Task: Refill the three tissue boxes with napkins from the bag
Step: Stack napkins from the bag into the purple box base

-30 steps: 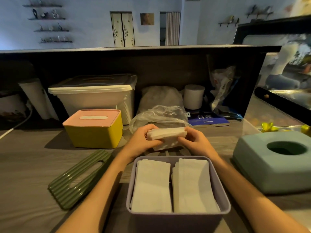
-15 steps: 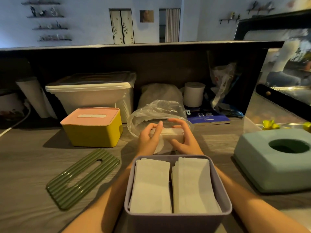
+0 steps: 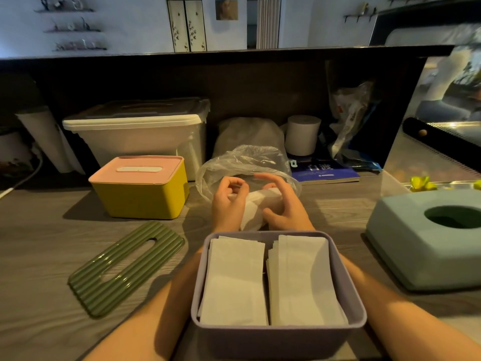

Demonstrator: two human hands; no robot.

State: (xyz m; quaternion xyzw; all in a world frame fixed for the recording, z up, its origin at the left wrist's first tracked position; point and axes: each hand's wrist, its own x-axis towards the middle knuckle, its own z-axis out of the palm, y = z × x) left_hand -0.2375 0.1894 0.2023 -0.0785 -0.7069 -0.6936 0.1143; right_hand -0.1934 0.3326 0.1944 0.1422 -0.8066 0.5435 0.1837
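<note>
head view: both hands are seen at the mouth of the clear plastic bag (image 3: pixel 247 162), which lies on the wooden surface (image 3: pixel 52 243) just behind the purple box (image 3: pixel 278 332). a small bundle of white napkins (image 3: pixel 253 207) is held between the two hands. the left hand (image 3: pixel 227 201) is curled, with its fingertips pinching the upper edge of the bundle; the right hand (image 3: pixel 283 204) is spread, its fingers loosely arched over the bundle's far side and its thumb beneath. whether the bundle is fully out of the bag cannot be told.

the purple box is open and two stacks of napkins are already laid side by side in it, nearly to the rim. its ribbed green lid (image 3: pixel 125 268) lies flat on the surface to the left. the yellow box with the pink lid (image 3: pixel 140 188) is closed; the pale green box (image 3: pixel 426 241) at the right shows a dark round opening.

the step in hand is judged to be the drawing of more napkins from the bag. next, the bundle would need to be squared and brought to a box, probably the pale green one, since little room is left in the purple box.
</note>
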